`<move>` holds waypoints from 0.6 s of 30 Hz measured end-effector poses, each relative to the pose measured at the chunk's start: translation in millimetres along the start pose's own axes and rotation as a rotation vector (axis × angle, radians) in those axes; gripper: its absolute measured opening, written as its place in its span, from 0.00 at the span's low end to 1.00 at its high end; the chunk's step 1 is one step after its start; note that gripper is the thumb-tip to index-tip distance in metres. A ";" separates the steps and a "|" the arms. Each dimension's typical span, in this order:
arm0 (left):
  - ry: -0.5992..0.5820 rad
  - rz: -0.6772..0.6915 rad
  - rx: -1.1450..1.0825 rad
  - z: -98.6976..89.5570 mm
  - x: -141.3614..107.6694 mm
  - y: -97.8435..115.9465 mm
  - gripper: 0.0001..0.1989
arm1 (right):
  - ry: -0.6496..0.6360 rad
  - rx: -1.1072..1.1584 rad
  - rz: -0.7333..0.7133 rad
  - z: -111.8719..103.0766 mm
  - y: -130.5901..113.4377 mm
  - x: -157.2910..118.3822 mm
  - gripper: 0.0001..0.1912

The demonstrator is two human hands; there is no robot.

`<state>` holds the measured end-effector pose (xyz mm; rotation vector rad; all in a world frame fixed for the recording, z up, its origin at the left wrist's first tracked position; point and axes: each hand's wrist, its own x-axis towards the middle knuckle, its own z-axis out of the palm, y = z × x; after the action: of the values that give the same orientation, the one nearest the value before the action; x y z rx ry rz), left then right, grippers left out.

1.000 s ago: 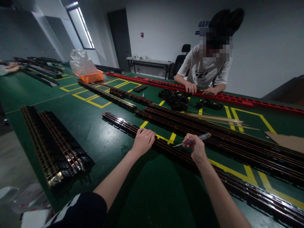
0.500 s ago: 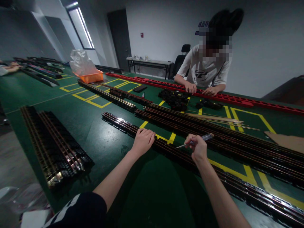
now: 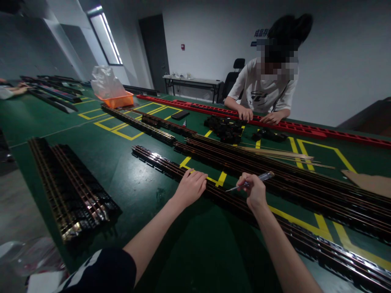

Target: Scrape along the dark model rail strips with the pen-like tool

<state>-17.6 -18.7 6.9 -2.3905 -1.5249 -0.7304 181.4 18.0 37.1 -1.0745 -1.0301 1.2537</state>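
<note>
A long black strip with copper-coloured rods (image 3: 159,159) runs diagonally across the green table, from the middle left to the lower right. My left hand (image 3: 192,187) rests on this strip, its fingers close together and curled over the far edge; whether they grip it is hard to tell. To the right, my right hand (image 3: 253,189) holds a screwdriver (image 3: 265,176) with a clear handle. The screwdriver's thin tip points left and down, at or just above the strip. Behind both hands lie more long black strips with rods (image 3: 244,162), side by side.
Two short rodded strips (image 3: 70,187) lie at the left. An orange basket (image 3: 117,100) with a plastic bag stands further back. Across the table a person (image 3: 262,89) has both hands on a red rail (image 3: 305,129). Black parts (image 3: 224,128) and thin rods (image 3: 281,153) lie between.
My left hand has slid a little to the right along the strip, towards the screwdriver tip. My right hand has hardly moved and still holds the screwdriver.
</note>
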 end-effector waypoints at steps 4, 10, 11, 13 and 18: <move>-0.036 0.045 -0.050 1.4 2.2 16.8 0.15 | -0.004 0.005 -0.012 -0.5 1.8 0.2 0.11; -0.082 -0.033 -0.042 1.6 5.7 19.6 0.16 | 0.001 0.017 -0.023 -1.4 3.8 -0.1 0.11; -0.086 -0.034 -0.043 1.4 6.0 19.2 0.16 | 0.002 0.016 -0.024 -1.4 3.6 -0.2 0.11; -0.092 -0.035 -0.046 1.0 6.1 18.7 0.16 | -0.001 0.011 -0.027 -1.6 3.0 -0.5 0.11; -0.103 -0.030 -0.067 -0.2 6.0 16.9 0.15 | -0.078 -0.047 -0.051 -3.6 -0.6 -0.7 0.10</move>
<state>-0.5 -21.5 11.6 -2.4946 -1.6037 -0.6846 185.0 17.1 36.9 -1.0364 -1.1442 1.2435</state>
